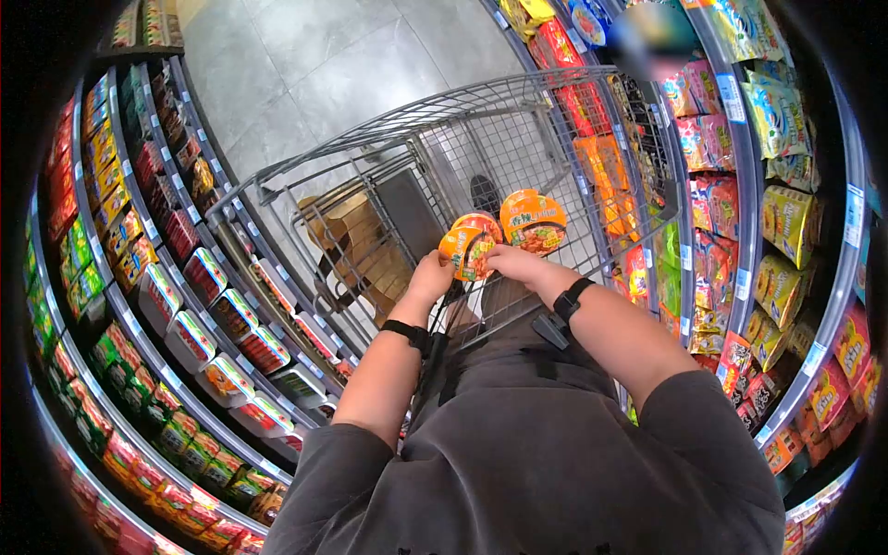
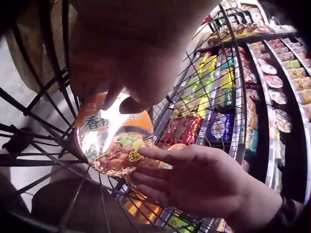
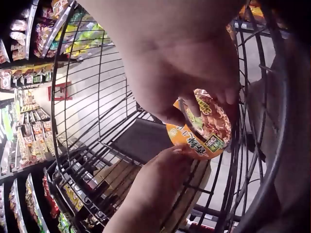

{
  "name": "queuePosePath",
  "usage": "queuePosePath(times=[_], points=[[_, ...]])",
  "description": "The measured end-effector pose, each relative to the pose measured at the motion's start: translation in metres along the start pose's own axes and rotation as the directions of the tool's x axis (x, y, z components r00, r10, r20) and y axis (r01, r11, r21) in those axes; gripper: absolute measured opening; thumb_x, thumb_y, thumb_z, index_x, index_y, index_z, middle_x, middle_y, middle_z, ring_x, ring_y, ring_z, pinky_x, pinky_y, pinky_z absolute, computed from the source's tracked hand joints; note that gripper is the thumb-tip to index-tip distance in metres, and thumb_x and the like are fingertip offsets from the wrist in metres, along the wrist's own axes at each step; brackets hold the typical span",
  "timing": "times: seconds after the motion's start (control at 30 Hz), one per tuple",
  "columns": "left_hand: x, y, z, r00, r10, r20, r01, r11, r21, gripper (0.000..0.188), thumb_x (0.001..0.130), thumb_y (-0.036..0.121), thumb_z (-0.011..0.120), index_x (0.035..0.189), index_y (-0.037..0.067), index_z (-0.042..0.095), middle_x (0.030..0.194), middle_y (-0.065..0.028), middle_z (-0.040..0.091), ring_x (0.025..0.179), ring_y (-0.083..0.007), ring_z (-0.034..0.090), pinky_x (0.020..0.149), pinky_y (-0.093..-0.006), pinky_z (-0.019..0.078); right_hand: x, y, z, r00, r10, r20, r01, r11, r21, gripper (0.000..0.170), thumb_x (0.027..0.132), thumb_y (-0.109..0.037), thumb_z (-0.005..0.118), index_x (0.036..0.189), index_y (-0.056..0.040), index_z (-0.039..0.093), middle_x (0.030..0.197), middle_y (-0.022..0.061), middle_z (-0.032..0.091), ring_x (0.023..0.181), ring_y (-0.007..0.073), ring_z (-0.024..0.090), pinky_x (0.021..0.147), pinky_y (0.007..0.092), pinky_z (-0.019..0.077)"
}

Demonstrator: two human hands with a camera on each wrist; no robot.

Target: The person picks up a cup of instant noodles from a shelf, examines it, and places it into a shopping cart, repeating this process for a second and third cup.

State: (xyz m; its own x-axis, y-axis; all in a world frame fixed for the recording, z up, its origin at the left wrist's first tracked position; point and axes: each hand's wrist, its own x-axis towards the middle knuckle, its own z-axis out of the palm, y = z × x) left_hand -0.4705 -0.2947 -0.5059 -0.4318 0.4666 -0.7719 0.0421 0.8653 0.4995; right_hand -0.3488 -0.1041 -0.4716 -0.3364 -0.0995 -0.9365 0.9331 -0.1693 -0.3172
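In the head view, an orange-lidded instant noodle bowl [image 1: 467,254] is held over the shopping cart near my waist, its printed face up. My left hand [image 1: 431,280] grips its left edge; the left wrist view shows finger and thumb at the lid's rim. From the other side comes my right hand [image 1: 520,266]. In the left wrist view the straight fingers [image 2: 158,171] of that hand rest against the bowl; its thumb is hidden. Beside the held bowl, a second noodle bowl [image 1: 534,227] stands tilted, with another orange rim behind it.
The wire shopping cart [image 1: 444,106] surrounds the bowls, with brown cardboard [image 1: 342,245] to its left. Shelves of packaged noodles [image 1: 236,379] rise on the left. Bagged goods [image 1: 786,213] fill the right shelves. Grey tile floor [image 1: 314,55] lies ahead.
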Motion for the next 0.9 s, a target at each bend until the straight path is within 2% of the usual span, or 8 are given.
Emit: queuePosePath(times=[0.2, 0.37, 0.57, 0.7, 0.73, 0.77, 0.83, 0.9], points=[[0.009, -0.002, 0.003, 0.996, -0.066, 0.066, 0.078, 0.977, -0.197, 0.030, 0.091, 0.022, 0.064, 0.107, -0.003, 0.068, 0.099, -0.0219, 0.073, 0.098, -0.0355, 0.072, 0.086, -0.0423, 0.0541, 0.031, 0.020, 0.006, 0.999, -0.039, -0.030, 0.040, 0.999, 0.021, 0.046, 0.092, -0.026, 0.064, 0.129, 0.0000, 0.067, 0.125, 0.0178, 0.068, 0.117, 0.0267, 0.062, 0.099, 0.0370, 0.0470], [-0.001, 0.005, -0.018, 0.999, -0.027, 0.042, 0.031, 0.995, -0.096, 0.030, 0.091, 0.026, 0.064, 0.101, -0.002, 0.070, 0.096, -0.0234, 0.073, 0.097, -0.0360, 0.072, 0.085, -0.0427, 0.0548, 0.023, 0.021, -0.002, 0.987, -0.156, -0.036, 0.147, 0.972, -0.181, 0.039, 0.092, -0.025, 0.064, 0.122, -0.0005, 0.070, 0.116, 0.0161, 0.070, 0.111, 0.0275, 0.064, 0.096, 0.0376, 0.0494], [-0.055, 0.031, -0.062, 0.992, 0.123, 0.027, -0.121, 0.989, -0.081, 0.028, 0.092, 0.025, 0.066, 0.103, 0.000, 0.069, 0.105, -0.0223, 0.072, 0.099, -0.0358, 0.071, 0.088, -0.0419, 0.0542, -0.035, -0.011, -0.002, 0.974, -0.223, 0.030, 0.223, 0.941, -0.254, 0.031, 0.103, -0.026, 0.049, 0.121, -0.0053, 0.064, 0.099, 0.0074, 0.071, 0.080, 0.0153, 0.069, 0.071, 0.0319, 0.0533], [-0.112, 0.052, -0.103, 0.954, 0.290, -0.077, -0.299, 0.942, -0.153, 0.032, 0.097, 0.024, 0.067, 0.119, 0.001, 0.065, 0.107, -0.0206, 0.072, 0.100, -0.0329, 0.071, 0.088, -0.0397, 0.0541, -0.088, -0.026, 0.006, 0.958, -0.273, 0.091, 0.284, 0.949, -0.135, 0.027, 0.101, -0.018, 0.044, 0.116, -0.0090, 0.065, 0.095, 0.0063, 0.070, 0.083, 0.0155, 0.070, 0.073, 0.0300, 0.0543], [-0.119, 0.048, -0.108, 0.929, 0.362, -0.082, -0.371, 0.908, -0.193, 0.041, 0.100, 0.022, 0.066, 0.134, 0.002, 0.056, 0.120, -0.0191, 0.071, 0.112, -0.0288, 0.069, 0.096, -0.0381, 0.0524, -0.106, -0.029, 0.011, 0.952, -0.299, 0.069, 0.304, 0.949, -0.081, 0.026, 0.100, -0.016, 0.045, 0.115, -0.0091, 0.065, 0.095, 0.0059, 0.070, 0.083, 0.0151, 0.070, 0.074, 0.0294, 0.0543], [-0.127, 0.044, -0.113, 0.920, 0.380, -0.098, -0.392, 0.900, -0.190, 0.041, 0.100, 0.022, 0.066, 0.134, 0.002, 0.056, 0.120, -0.0191, 0.071, 0.112, -0.0288, 0.069, 0.096, -0.0381, 0.0524, -0.125, -0.031, 0.018, 0.946, -0.322, 0.044, 0.323, 0.946, -0.025, 0.025, 0.098, -0.014, 0.046, 0.114, -0.0092, 0.065, 0.094, 0.0055, 0.069, 0.083, 0.0146, 0.070, 0.075, 0.0289, 0.0542], [-0.150, 0.049, -0.126, 0.832, 0.539, -0.129, -0.527, 0.696, -0.488, 0.052, 0.100, 0.018, 0.067, 0.144, 0.001, 0.046, 0.135, -0.0188, 0.065, 0.126, -0.0268, 0.063, 0.107, -0.0380, 0.0472, -0.158, -0.031, 0.032, 0.925, -0.380, 0.002, 0.380, 0.924, 0.030, 0.023, 0.096, -0.012, 0.050, 0.112, -0.0058, 0.065, 0.091, 0.0084, 0.069, 0.082, 0.0171, 0.070, 0.075, 0.0307, 0.0559], [-0.178, 0.055, -0.140, 0.810, 0.580, -0.086, -0.529, 0.661, -0.533, 0.063, 0.099, 0.015, 0.067, 0.152, 0.001, 0.036, 0.148, -0.0192, 0.056, 0.138, -0.0271, 0.053, 0.117, -0.0395, 0.0399, -0.191, -0.026, 0.048, 0.892, -0.452, -0.023, 0.439, 0.851, 0.289, 0.022, 0.095, -0.009, 0.052, 0.112, -0.0049, 0.065, 0.090, 0.0082, 0.069, 0.082, 0.0167, 0.069, 0.076, 0.0301, 0.0562]])
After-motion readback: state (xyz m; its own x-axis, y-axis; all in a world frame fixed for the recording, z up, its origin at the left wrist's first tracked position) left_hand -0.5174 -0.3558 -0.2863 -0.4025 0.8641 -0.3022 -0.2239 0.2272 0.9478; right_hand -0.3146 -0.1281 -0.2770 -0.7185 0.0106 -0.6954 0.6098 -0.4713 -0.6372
